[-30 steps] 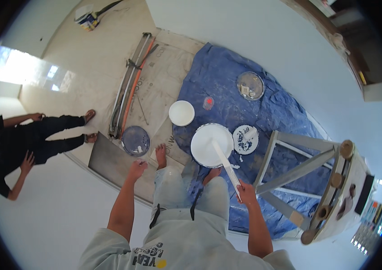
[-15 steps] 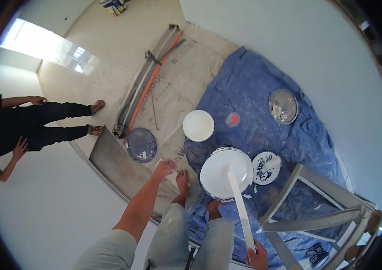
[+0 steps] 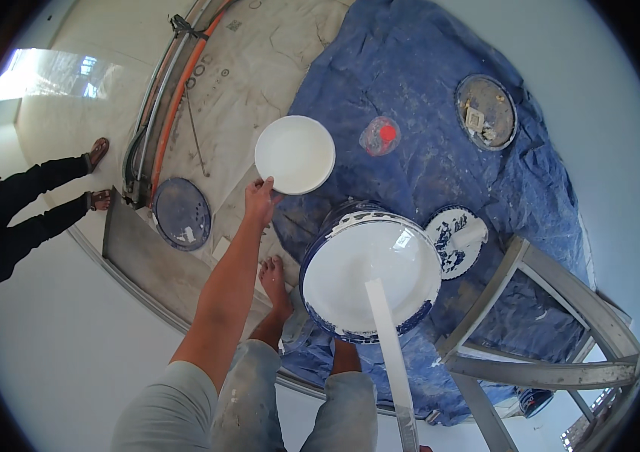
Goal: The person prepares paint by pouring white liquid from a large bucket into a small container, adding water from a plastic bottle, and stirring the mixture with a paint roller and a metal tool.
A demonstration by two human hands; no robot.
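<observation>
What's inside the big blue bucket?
The bucket shows white paint-like material, with a white stick over or in it, unclear which. Its floor and anything beneath the surface are hidden.

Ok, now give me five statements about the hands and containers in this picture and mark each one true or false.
1. The left hand touches the rim of the round white tub. True.
2. The long white stick reaches over the large bucket. True.
3. The round white tub is to the right of the large bucket. False: it is to the left.
4. The red-topped clear container is on the blue sheet. True.
5. The large bucket is upside down. False: its open top faces up, showing white contents.
</observation>
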